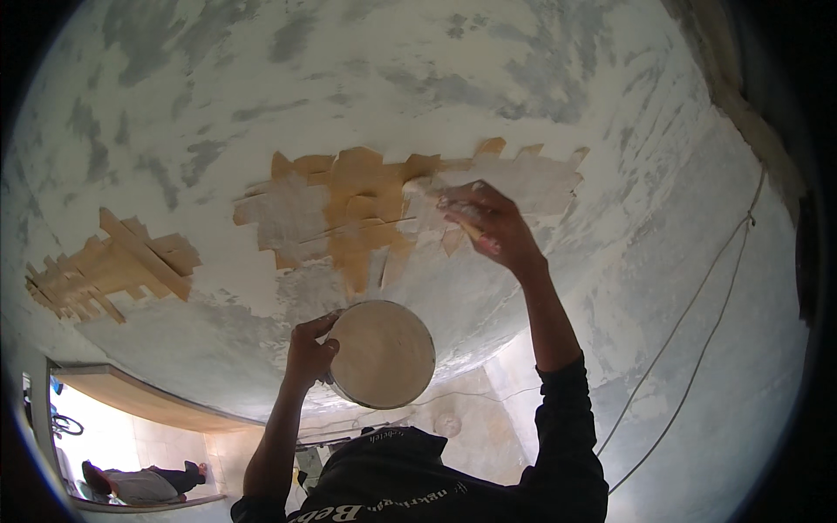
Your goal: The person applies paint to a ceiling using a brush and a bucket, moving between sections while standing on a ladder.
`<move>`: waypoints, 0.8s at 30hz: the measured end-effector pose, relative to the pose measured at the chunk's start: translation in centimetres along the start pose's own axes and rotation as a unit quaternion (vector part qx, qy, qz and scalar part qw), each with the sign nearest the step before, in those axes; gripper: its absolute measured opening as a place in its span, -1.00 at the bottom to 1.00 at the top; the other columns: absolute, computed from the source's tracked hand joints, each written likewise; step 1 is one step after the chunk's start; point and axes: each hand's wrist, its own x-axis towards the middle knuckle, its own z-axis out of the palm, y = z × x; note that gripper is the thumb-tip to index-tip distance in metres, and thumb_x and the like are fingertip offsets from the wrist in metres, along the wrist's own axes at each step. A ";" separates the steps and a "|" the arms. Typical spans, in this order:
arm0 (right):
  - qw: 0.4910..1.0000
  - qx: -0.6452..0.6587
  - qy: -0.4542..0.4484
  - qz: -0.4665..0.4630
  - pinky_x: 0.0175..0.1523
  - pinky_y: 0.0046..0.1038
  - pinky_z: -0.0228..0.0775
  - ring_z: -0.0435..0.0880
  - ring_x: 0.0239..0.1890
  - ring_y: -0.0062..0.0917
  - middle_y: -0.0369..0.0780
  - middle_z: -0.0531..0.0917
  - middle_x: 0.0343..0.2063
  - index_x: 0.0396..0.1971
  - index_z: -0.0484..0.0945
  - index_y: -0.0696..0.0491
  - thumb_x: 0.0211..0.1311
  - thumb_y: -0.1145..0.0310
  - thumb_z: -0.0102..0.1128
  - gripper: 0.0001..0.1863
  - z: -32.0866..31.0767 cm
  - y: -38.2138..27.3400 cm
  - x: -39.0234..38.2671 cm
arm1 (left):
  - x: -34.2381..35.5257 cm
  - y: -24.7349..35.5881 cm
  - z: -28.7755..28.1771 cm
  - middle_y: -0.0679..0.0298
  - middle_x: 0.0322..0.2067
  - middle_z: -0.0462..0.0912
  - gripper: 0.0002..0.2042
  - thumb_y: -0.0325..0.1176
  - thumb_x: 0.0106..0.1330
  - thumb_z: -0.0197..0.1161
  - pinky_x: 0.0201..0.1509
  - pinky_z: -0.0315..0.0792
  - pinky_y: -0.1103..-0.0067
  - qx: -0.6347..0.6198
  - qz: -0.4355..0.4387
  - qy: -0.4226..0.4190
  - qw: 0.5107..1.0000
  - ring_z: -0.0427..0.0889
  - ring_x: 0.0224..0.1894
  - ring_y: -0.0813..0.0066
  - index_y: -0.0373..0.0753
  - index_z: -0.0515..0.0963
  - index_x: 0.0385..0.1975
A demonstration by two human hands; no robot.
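My right hand point(481, 213) is closed round a brush point(469, 228) with a pale wooden handle. Whitish smears cover its fingers. The brush's head lies at the brown paper strips point(357, 196), which overlap in a patch on the plastered surface. A pale coating covers parts of this patch, mostly at its left and right. Below the patch, my left hand point(310, 353) grips the left side of a round tub point(384, 355). Its round face looks cream-coloured with a thin dark rim; I cannot tell how deep the contents are.
Another patch of brown paper strips point(131, 266) is at the left. Mottled grey and white plaster point(349, 78) surrounds both patches. A thin rope point(697, 305) hangs in a loop at the right. Through an opening at lower left, a person point(144, 484) and a wheel point(66, 425) show.
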 end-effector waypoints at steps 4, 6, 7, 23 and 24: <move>0.997 -0.013 0.074 -0.012 -0.09 -0.39 0.55 0.59 -0.11 -0.33 -0.29 0.61 -0.05 -0.07 0.61 -0.03 -0.31 0.67 0.32 -0.39 -1.6 -1.5 0.8 | -0.6 1.1 -0.3 0.01 -0.08 0.67 -0.47 -0.61 -0.06 0.06 -0.03 0.53 0.52 -0.029 -0.081 -0.001 0.996 0.69 -0.13 0.35 -0.35 0.55 0.04; 0.996 -0.024 0.082 -0.013 -0.08 -0.39 0.55 0.59 -0.10 -0.32 -0.27 0.61 -0.04 -0.06 0.62 -0.04 -0.32 0.68 0.34 -0.37 -2.0 -2.9 0.0 | -0.6 -0.4 -0.2 0.01 -0.08 0.67 -0.48 -0.62 -0.06 0.06 -0.09 0.54 0.52 -0.017 -0.046 0.011 0.999 0.70 -0.16 0.34 -0.35 0.56 0.02; 0.996 -0.025 0.086 -0.017 -0.07 -0.39 0.55 0.59 -0.10 -0.31 -0.26 0.62 -0.04 -0.06 0.62 -0.04 -0.32 0.69 0.35 -0.36 -1.6 -3.5 -0.3 | -0.6 -1.0 -0.4 0.02 -0.07 0.67 -0.48 -0.62 -0.06 0.05 -0.15 0.55 0.53 -0.011 -0.034 0.018 0.999 0.70 -0.20 0.34 -0.35 0.56 0.02; 0.995 0.093 0.005 0.022 -0.06 -0.36 0.54 0.60 -0.08 -0.32 -0.22 0.62 -0.13 -0.16 0.62 0.02 -0.11 0.69 0.32 -0.57 3.7 0.5 0.4 | -0.2 -1.2 -0.2 0.04 -0.06 0.65 -0.50 -0.63 -0.04 0.01 -0.78 0.46 0.58 -0.061 0.021 0.002 0.998 0.62 -0.70 0.41 -0.37 0.56 0.01; 0.998 0.067 0.023 0.003 -0.07 -0.37 0.55 0.61 -0.09 -0.32 -0.23 0.62 -0.13 -0.16 0.62 0.01 -0.11 0.69 0.32 -0.57 2.7 0.4 1.1 | -0.2 -1.0 -0.2 0.03 -0.05 0.65 -0.49 -0.63 -0.04 0.01 -0.79 0.45 0.58 -0.060 0.018 0.002 0.998 0.62 -0.70 0.41 -0.37 0.56 0.01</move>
